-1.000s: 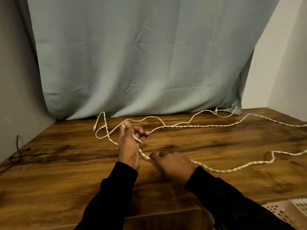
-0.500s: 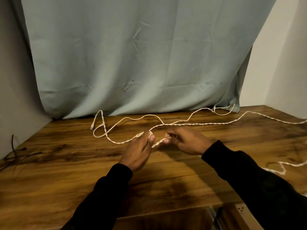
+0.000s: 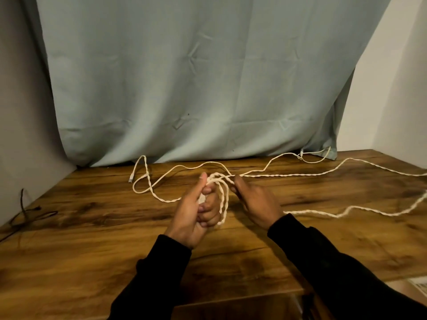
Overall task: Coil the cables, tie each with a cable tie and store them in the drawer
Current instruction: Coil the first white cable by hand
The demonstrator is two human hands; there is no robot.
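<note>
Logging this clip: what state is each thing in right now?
White cable: partly coiled, most of it loose across the table.
Left hand: grips the loops.
Right hand: pinches the cable by the loops.
Black cable: uncoiled, at the table's left edge.
Curtain: hanging, creased.

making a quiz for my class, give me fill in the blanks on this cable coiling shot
1. The white twisted cable hangs in loops from the ____ hand.
2. The right hand pinches the ____ cable.
3. The cable lies on a brown ____ table.
4. A thin ____ cable lies at the table's left edge.

Missing words: left; white; wooden; black
</note>
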